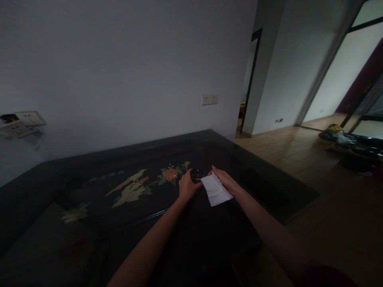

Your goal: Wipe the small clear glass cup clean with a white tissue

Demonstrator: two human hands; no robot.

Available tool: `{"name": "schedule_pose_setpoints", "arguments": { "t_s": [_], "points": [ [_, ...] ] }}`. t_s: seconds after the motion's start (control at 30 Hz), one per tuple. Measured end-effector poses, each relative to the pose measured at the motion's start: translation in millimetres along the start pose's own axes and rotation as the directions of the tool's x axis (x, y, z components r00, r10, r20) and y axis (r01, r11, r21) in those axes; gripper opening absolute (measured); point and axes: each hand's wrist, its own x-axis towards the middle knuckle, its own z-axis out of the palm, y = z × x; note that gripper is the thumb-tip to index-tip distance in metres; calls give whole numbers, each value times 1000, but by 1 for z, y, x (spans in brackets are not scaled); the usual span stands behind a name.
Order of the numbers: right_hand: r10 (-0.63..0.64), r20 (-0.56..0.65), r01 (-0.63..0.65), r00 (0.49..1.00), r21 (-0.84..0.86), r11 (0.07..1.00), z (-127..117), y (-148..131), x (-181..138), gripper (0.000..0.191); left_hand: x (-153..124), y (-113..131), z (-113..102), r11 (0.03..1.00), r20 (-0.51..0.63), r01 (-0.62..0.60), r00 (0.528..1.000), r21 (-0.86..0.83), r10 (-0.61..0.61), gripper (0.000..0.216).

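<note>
My left hand (pixel 187 186) is closed around the side of a small round glass-like vessel (pixel 198 174), dark and shiny, above the black tabletop (pixel 191 247). In the dim light I cannot tell exactly what kind of vessel it is. A white tissue (pixel 216 190) hangs flat from my right hand (pixel 225 179), pinched between thumb and fingers. One corner of the tissue reaches the near right side of the vessel. Whether it touches the vessel, I cannot tell.
Bird and flower pictures (pixel 131 187) decorate the dark glossy table. Behind it, a pale wall (pixel 134 71) carries a double socket (pixel 209 99) and, at far left, another socket box (pixel 24 123). Wooden floor (pixel 287 147) lies to the right, with a dark heap of things (pixel 356 147).
</note>
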Motion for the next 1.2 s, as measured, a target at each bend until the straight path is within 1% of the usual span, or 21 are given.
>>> {"name": "schedule_pose_setpoints", "arguments": {
  "t_s": [0.03, 0.1, 0.17, 0.23, 0.3, 0.37, 0.43, 0.5, 0.53, 0.57, 0.63, 0.67, 0.73, 0.8, 0.9, 0.97, 1.0, 1.07, 1.13, 1.2],
  "points": [
    [0, 2, 0, 1000, -9, 1000, 0, 1, 0, 47, 0, 0, 1, 1000, -2, -20, 1000, 17, 20, 72],
    [1, 14, 0, 1000, -30, 1000, 0, 3, 1, 46, -1, -1, 3, 999, 1, -23, 1000, 35, 23, 76],
    [1, 27, 1, 1000, -51, 999, 1, 4, 1, 45, 0, -2, 5, 999, 14, -34, 999, 37, 34, 86],
    [3, 34, -1, 999, -62, 998, 1, 4, 1, 43, 1, -4, 6, 995, 28, -101, 995, 18, 101, 97],
    [6, 35, -4, 999, -68, 998, 1, 3, -1, 41, 3, -8, 2, 978, 27, -207, 978, -15, 207, 101],
    [12, 39, -9, 999, -80, 997, 1, 2, -2, 40, 2, -11, -7, 958, -9, -286, 958, -29, 285, 92],
    [17, 40, -14, 999, -89, 996, 1, 1, -4, 39, -7, -11, -22, 945, -65, -328, 943, -11, 327, 70],
    [32, 36, -29, 999, -85, 996, 2, 1, -5, 37, -23, -8, -38, 913, -82, -407, 909, 40, 409, 49],
    [46, 39, -43, 998, -73, 996, 2, 1, -6, 36, -33, -5, -46, 885, -48, -461, 885, 62, 464, 42],
    [67, 49, -64, 997, -53, 997, 3, 2, -6, 35, -44, -2, -51, 851, 19, -519, 854, 73, 519, 37],
    [128, 87, -128, 988, -9, 992, 7, 4, -7, 34, -63, 4, -57, 776, 190, -628, 771, 65, 608, 34],
    [156, 107, -158, 982, 8, 987, 8, 4, -8, 35, -71, 6, -58, 751, 258, -657, 737, 63, 624, 37],
    [194, 133, -197, 972, 10, 980, 11, 5, -9, 36, -81, 7, -56, 727, 366, -684, 693, 59, 622, 46],
    [179, 153, -177, 972, -24, 984, 11, 5, -11, 36, -84, 6, -54, 735, 444, -676, 677, 59, 587, 52],
    [92, 164, -65, 982, -163, 984, 3, 2, -12, 34, -84, 3, -53, 771, 514, -633, 685, 68, 516, 48],
    [19, 146, 31, 989, -334, 942, -6, 0, -11, 37, -83, 3, -54, 792, 525, -608, 694, 60, 493, 45],
    [-19, 136, 77, 990, -440, 895, -11, -1, -10, 38, -83, 3, -55, 799, 522, -599, 698, 50, 491, 45],
    [-93, 119, 148, 989, -649, 746, -19, -1, -7, 35, -83, 4, -56, 810, 508, -586, 707, 32, 491, 44],
    [-157, 86, 165, 984, -782, 602, -25, 2, -4, 32, -83, 4, -55, 817, 500, -575, 718, 34, 484, 42],
    [-202, 49, 149, 978, -843, 517, -27, 5, -1, 32, -83, 4, -55, 821, 499, -569, 727, 53, 472, 40]
  ]
}}
